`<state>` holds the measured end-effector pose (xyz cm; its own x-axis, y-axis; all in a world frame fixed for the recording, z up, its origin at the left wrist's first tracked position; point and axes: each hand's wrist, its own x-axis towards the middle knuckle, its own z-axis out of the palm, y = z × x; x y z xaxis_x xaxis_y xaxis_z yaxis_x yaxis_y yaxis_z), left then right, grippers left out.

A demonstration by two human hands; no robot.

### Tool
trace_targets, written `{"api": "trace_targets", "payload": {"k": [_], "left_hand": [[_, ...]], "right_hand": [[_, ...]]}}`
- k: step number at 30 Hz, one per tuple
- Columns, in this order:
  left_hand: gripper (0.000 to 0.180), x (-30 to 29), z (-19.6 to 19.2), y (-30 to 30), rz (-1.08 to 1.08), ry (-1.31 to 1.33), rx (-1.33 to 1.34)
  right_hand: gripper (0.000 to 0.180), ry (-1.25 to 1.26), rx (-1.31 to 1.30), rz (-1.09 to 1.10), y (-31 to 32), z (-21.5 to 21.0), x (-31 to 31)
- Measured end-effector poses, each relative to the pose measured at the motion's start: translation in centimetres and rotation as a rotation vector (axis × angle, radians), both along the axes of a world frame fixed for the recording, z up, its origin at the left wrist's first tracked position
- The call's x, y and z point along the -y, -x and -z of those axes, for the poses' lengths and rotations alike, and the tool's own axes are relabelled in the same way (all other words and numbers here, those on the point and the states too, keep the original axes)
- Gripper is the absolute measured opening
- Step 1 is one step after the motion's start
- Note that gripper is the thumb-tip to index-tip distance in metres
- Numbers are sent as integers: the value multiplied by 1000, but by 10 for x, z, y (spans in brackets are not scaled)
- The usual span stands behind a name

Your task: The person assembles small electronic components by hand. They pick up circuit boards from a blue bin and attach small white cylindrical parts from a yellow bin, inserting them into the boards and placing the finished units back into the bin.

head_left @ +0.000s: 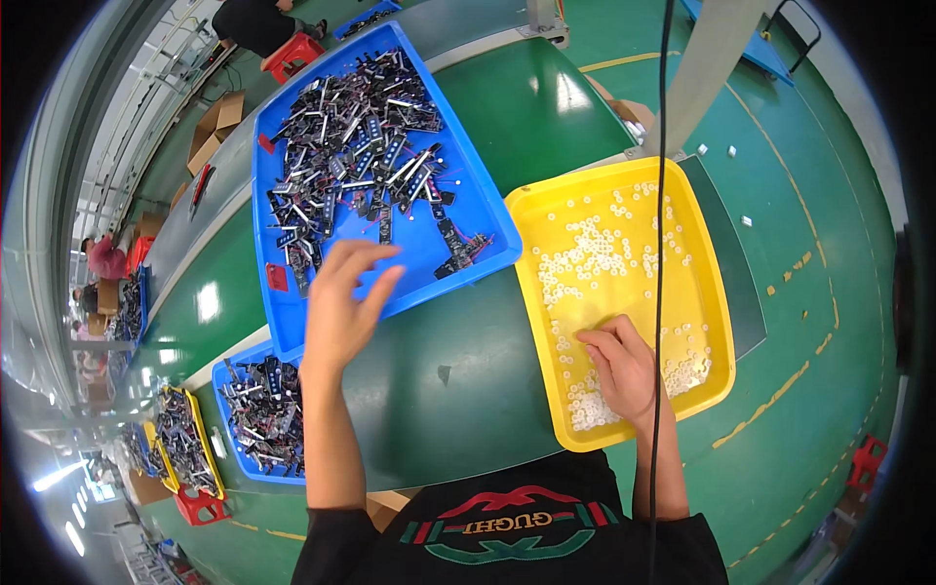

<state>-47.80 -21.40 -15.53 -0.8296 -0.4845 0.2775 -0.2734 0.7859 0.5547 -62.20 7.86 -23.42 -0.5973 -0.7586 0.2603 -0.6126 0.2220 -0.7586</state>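
Note:
My left hand (348, 294) hovers over the near edge of a large blue tray (419, 283), its fingers apart with nothing between them. Piled in that tray are many small black circuit-board assemblies (361, 146) with metal strips and thin wires. My right hand (624, 370) is over the near part of a yellow tray (721, 322), thumb and fingertips pinched together. Small white ring-shaped pieces (590, 249) lie scattered in the yellow tray, thickest in its middle and near corner. Whatever the right fingertips may hold is too small to make out.
A smaller blue tray (229, 434) of similar assemblies stands at the left, beyond it a yellow tray (213, 468). A black cable (664, 117) hangs in front of the yellow tray at right. A grey post (707, 73) rises behind it. People sit farther off.

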Motion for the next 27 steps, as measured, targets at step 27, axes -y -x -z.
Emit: {"api": "trace_targets", "payload": {"k": [27], "left_hand": [[20,26,16,50,61,43,-208]], "right_hand": [[14,64,-21,12,0,-2,-2]]}}
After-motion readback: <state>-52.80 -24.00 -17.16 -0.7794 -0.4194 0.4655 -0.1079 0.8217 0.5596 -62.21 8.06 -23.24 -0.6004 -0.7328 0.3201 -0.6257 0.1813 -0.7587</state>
